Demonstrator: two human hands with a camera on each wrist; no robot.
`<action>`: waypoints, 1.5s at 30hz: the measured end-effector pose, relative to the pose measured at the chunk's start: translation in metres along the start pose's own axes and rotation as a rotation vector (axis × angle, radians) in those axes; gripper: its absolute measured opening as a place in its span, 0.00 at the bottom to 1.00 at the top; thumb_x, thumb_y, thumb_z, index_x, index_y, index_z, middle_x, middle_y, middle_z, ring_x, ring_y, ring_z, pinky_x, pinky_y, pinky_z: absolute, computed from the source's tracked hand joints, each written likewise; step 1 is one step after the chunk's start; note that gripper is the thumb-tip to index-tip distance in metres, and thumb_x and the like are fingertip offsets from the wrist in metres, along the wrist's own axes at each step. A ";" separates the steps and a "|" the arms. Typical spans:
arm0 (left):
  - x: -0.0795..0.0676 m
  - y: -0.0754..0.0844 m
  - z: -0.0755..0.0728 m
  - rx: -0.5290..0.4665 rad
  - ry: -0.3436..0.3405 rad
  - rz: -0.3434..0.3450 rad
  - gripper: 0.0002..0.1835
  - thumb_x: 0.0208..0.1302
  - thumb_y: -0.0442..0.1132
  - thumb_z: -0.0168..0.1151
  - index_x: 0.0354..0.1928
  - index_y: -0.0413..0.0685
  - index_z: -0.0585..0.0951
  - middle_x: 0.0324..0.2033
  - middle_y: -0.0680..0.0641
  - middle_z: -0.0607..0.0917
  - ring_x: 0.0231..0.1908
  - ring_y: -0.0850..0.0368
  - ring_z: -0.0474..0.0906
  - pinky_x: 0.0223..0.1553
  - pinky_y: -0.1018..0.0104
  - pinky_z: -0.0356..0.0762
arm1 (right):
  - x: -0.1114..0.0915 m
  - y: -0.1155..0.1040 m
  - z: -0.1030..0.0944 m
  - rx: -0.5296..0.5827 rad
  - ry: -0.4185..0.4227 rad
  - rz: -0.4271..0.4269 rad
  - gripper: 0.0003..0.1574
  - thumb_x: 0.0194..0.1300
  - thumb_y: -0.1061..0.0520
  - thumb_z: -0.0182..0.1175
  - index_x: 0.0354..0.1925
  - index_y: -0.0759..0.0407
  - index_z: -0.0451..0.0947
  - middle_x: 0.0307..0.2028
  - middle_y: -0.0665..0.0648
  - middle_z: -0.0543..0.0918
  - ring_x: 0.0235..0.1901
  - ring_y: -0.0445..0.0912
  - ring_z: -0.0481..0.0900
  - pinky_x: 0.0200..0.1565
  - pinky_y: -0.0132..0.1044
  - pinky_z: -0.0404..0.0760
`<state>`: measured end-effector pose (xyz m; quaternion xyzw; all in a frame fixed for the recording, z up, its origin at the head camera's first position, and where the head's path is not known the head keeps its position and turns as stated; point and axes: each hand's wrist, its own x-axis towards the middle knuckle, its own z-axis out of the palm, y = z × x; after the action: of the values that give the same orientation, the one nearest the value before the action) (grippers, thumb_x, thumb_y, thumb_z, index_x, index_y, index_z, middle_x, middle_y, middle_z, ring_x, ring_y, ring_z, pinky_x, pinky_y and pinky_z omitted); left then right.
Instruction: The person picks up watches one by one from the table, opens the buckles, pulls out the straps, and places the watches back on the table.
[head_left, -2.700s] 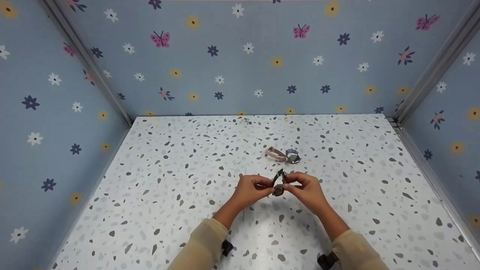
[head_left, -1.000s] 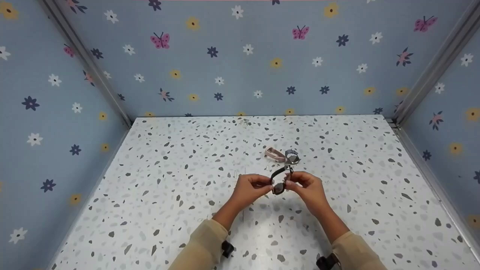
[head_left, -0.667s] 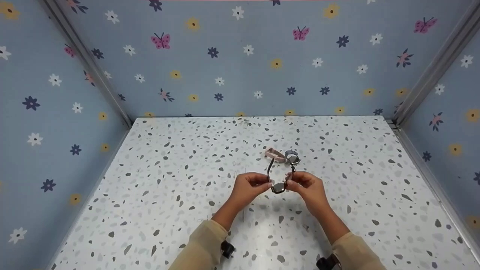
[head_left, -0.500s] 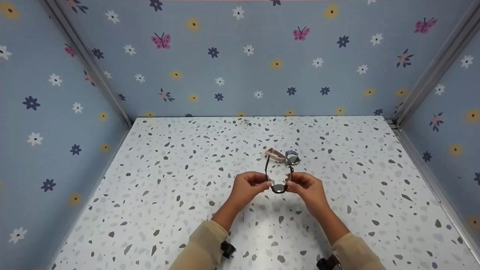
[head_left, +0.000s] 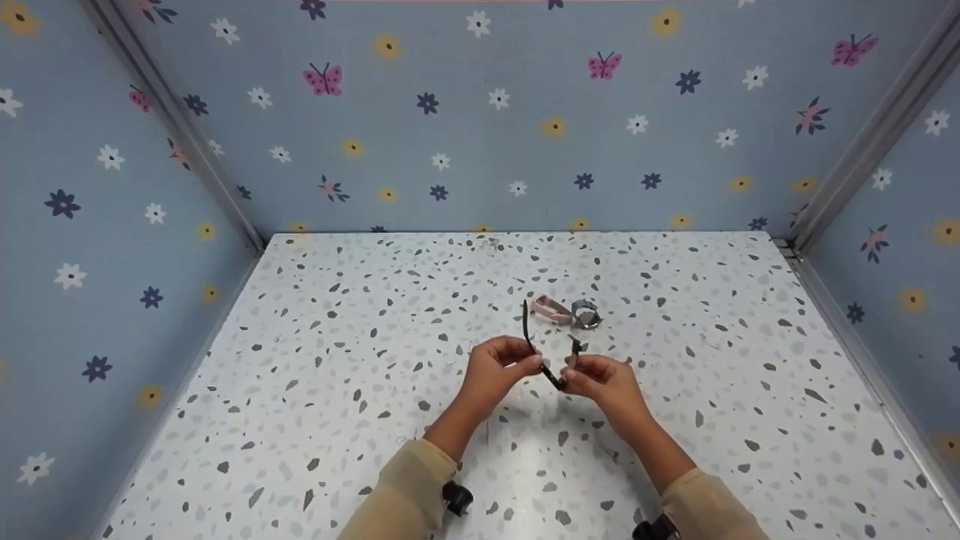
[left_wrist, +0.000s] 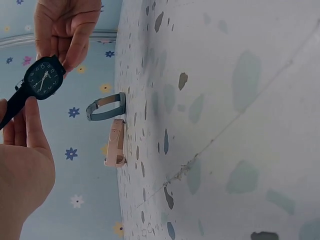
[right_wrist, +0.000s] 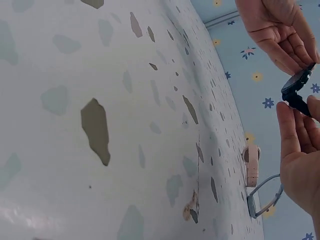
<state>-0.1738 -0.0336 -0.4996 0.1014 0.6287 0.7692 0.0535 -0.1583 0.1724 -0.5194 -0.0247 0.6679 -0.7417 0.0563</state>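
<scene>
A black wristwatch [left_wrist: 45,77] with a squarish dark dial and pale numerals is held above the table between both hands, its strap unfastened and the two ends apart. My left hand [head_left: 491,375] pinches one strap half between thumb and fingers, close to the case. The other half is pinched by my right hand [head_left: 606,386], with its buckle end [head_left: 575,345] sticking up past the fingers. Just beyond the hands, a pink watch [head_left: 551,309] and a grey-blue watch [head_left: 586,315] lie side by side on the table.
The white speckled table [head_left: 360,315] meets flower-patterned blue walls [head_left: 480,127] at the back and both sides. Metal corner posts [head_left: 176,124] stand at the back left and right. Dark cameras [head_left: 456,498] are strapped at both wrists.
The black watch's strap went from a nearly joined loop to two separated ends. The left strap end swung leftward, and the case now tilts edge-on in the head view as the right hand turned slightly lower.
</scene>
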 end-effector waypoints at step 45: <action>-0.005 0.021 -0.049 -0.043 0.162 0.037 0.08 0.58 0.28 0.69 0.34 0.32 0.78 0.32 0.39 0.85 0.35 0.47 0.86 0.39 0.52 0.85 | -0.007 -0.010 -0.043 -0.736 0.005 -0.266 0.21 0.59 0.63 0.70 0.51 0.65 0.79 0.45 0.59 0.81 0.44 0.52 0.82 0.45 0.45 0.84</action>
<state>-0.1788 -0.0861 -0.4884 0.0494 0.6124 0.7889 -0.0097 -0.1568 0.2168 -0.5134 -0.1275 0.8803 -0.4536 -0.0545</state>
